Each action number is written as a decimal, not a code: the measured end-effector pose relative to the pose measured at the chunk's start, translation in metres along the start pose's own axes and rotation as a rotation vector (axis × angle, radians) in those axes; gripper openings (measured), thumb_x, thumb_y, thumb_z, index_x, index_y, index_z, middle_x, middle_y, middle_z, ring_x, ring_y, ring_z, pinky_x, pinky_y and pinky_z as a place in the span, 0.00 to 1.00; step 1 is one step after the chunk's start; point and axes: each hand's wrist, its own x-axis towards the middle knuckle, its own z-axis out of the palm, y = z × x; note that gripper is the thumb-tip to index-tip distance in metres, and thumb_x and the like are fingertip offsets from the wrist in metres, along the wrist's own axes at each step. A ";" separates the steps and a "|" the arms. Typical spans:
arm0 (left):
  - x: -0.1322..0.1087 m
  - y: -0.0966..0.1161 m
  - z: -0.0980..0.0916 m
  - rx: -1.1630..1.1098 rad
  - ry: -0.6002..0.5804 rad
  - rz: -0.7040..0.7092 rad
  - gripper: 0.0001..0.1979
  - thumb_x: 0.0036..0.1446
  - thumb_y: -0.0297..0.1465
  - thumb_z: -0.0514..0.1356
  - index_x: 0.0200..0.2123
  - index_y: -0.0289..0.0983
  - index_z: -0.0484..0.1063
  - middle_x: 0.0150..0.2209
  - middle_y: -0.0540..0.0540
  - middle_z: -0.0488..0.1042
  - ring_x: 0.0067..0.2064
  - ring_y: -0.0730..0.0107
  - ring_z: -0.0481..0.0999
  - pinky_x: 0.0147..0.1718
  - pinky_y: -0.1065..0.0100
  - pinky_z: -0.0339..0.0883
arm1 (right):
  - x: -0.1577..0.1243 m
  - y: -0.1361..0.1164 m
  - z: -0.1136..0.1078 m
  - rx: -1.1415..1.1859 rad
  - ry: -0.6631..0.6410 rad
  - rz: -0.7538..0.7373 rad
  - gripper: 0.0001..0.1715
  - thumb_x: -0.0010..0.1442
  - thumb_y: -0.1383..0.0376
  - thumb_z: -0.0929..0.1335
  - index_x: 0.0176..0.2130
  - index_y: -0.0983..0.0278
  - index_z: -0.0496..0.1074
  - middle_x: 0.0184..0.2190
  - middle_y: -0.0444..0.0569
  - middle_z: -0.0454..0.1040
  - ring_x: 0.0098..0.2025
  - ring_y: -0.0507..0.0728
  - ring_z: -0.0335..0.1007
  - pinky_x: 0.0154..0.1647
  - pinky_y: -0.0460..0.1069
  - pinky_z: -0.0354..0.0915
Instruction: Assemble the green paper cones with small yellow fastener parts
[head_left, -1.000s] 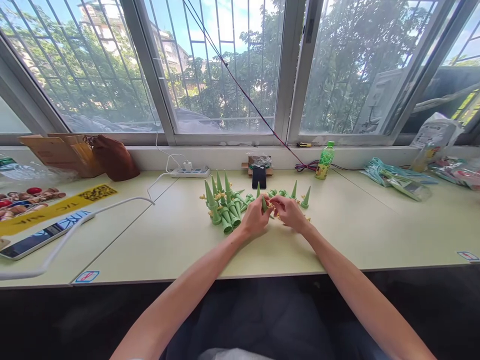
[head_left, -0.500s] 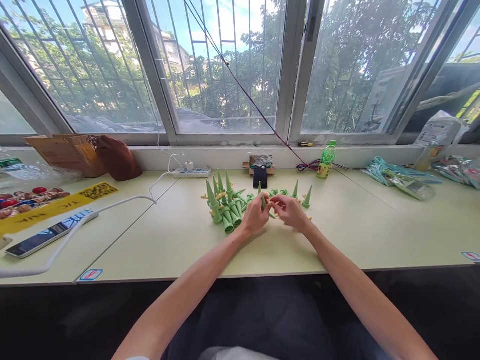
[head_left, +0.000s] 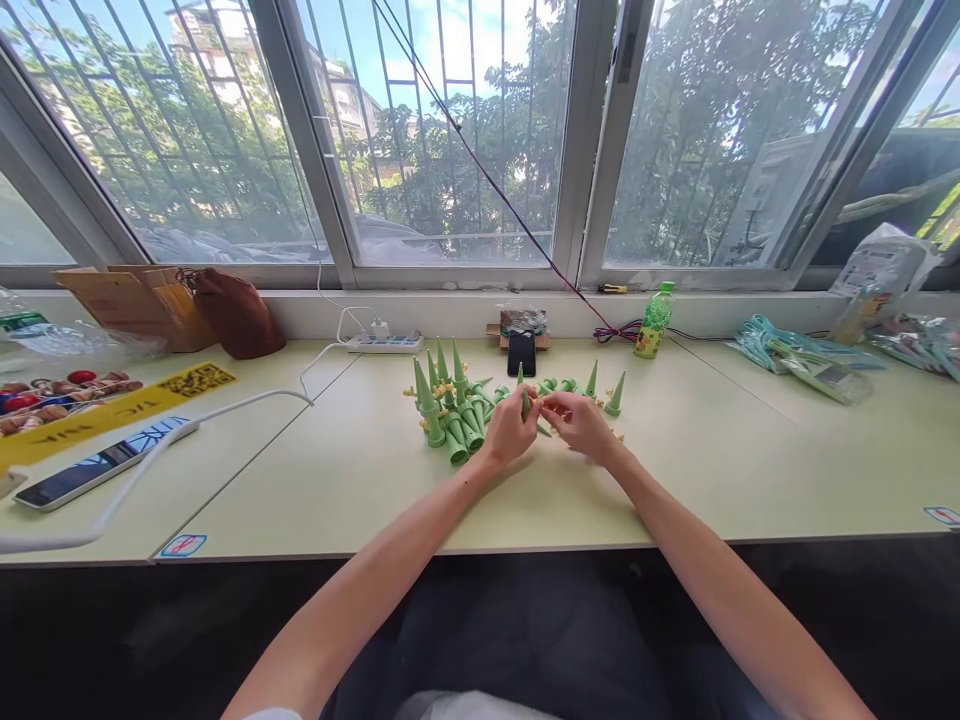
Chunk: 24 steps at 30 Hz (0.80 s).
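My left hand point(head_left: 511, 428) is closed around a green plastic plant-watering spike point(head_left: 526, 402), its pointed end showing above the fingers. Close against it, my right hand point(head_left: 579, 424) pinches at the spike's side; a small yellowish part seems to be between the fingertips, mostly hidden. Left of my hands, several green spikes with yellow valves point(head_left: 429, 408) stand upright, and several others point(head_left: 456, 450) lie with their open ends facing me. Past my right hand two green cones point(head_left: 614, 397) stand on the table, with small yellow valves point(head_left: 619, 437) partly behind the hand.
A black phone point(head_left: 521, 354) leans on a small box behind the spikes. A green drink bottle point(head_left: 655, 322) and a power strip point(head_left: 386, 344) stand along the back. To the left are a white cable point(head_left: 225, 408), another phone point(head_left: 97, 468) and a brown pouch point(head_left: 236, 318). Bagged items point(head_left: 817, 368) lie right.
Both hands stay together at the same spot with the spike between them. The view has shifted very slightly; nothing else visibly differs.
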 end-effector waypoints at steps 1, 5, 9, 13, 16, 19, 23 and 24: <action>0.000 0.000 0.000 0.003 0.002 -0.001 0.06 0.63 0.35 0.55 0.39 0.38 0.66 0.26 0.51 0.69 0.26 0.72 0.67 0.29 0.70 0.60 | 0.000 0.000 0.000 0.007 -0.006 0.001 0.13 0.63 0.61 0.64 0.39 0.63 0.77 0.34 0.50 0.79 0.29 0.53 0.71 0.30 0.47 0.66; 0.000 0.000 0.000 0.006 0.005 0.007 0.07 0.63 0.35 0.55 0.38 0.38 0.66 0.25 0.52 0.69 0.25 0.72 0.68 0.29 0.71 0.60 | -0.001 0.000 0.000 0.023 -0.016 0.010 0.13 0.63 0.60 0.64 0.39 0.63 0.77 0.33 0.49 0.78 0.27 0.52 0.69 0.29 0.47 0.65; 0.001 0.001 0.000 0.012 0.011 0.006 0.07 0.62 0.35 0.55 0.37 0.38 0.67 0.23 0.53 0.68 0.24 0.73 0.66 0.28 0.71 0.59 | -0.001 -0.001 0.000 0.021 -0.012 0.008 0.13 0.63 0.60 0.64 0.37 0.63 0.76 0.29 0.48 0.78 0.26 0.52 0.68 0.30 0.47 0.64; 0.001 0.001 -0.001 0.003 -0.003 0.010 0.08 0.63 0.36 0.54 0.36 0.38 0.67 0.22 0.53 0.66 0.22 0.74 0.64 0.27 0.71 0.57 | -0.001 -0.001 0.000 0.008 -0.014 0.014 0.14 0.63 0.60 0.64 0.35 0.64 0.76 0.27 0.47 0.76 0.25 0.52 0.66 0.29 0.47 0.63; 0.001 0.000 0.000 -0.006 -0.004 0.013 0.09 0.63 0.36 0.54 0.35 0.37 0.67 0.23 0.54 0.66 0.22 0.75 0.63 0.26 0.72 0.57 | -0.001 0.000 0.000 -0.021 -0.016 0.027 0.15 0.63 0.59 0.64 0.32 0.64 0.75 0.23 0.46 0.73 0.23 0.52 0.64 0.27 0.46 0.61; 0.001 0.000 0.000 -0.007 -0.003 0.015 0.10 0.64 0.37 0.54 0.34 0.37 0.67 0.23 0.53 0.67 0.22 0.76 0.63 0.26 0.72 0.57 | -0.002 0.001 -0.001 -0.045 -0.012 0.038 0.16 0.64 0.59 0.64 0.31 0.64 0.75 0.21 0.45 0.70 0.22 0.52 0.62 0.26 0.46 0.59; 0.002 0.000 0.000 0.011 0.013 0.019 0.13 0.66 0.38 0.52 0.33 0.37 0.67 0.25 0.51 0.69 0.24 0.75 0.65 0.28 0.71 0.58 | -0.002 0.002 -0.001 -0.047 0.006 0.044 0.15 0.64 0.59 0.63 0.32 0.64 0.74 0.21 0.44 0.69 0.22 0.51 0.60 0.26 0.47 0.57; 0.002 0.001 0.000 0.016 0.020 0.022 0.14 0.66 0.39 0.51 0.33 0.37 0.68 0.26 0.50 0.69 0.25 0.74 0.66 0.29 0.71 0.59 | -0.002 0.002 -0.001 -0.047 0.011 0.044 0.15 0.64 0.59 0.63 0.32 0.64 0.74 0.21 0.44 0.69 0.22 0.51 0.60 0.27 0.47 0.57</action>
